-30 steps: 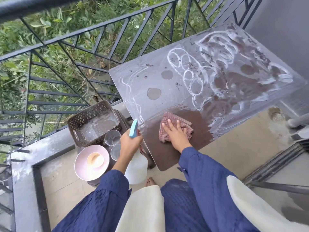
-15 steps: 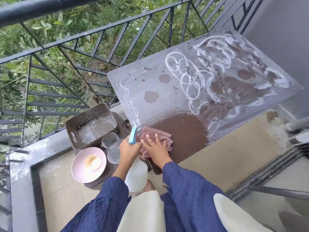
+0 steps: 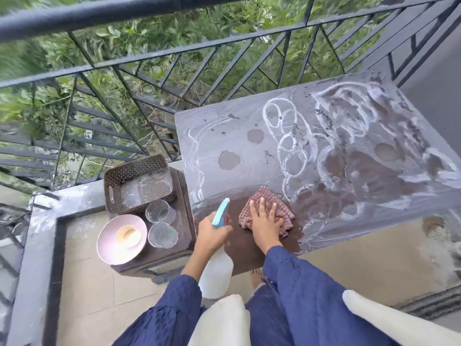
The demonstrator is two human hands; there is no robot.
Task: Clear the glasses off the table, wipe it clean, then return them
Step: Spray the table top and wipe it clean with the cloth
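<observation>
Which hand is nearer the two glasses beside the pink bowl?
Left. The left hand, gripping the spray bottle, is just right of the glasses in the picture; the right hand lies farther over, pressing the checked cloth flat on the table.

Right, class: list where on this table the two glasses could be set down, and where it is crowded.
The table holds only the cloth under the right hand. Free and clean: the wiped brown patch between cloth and near edge. Free but soapy: everything beyond the cloth. Crowded: the stool with basket, bowl, glasses.
</observation>
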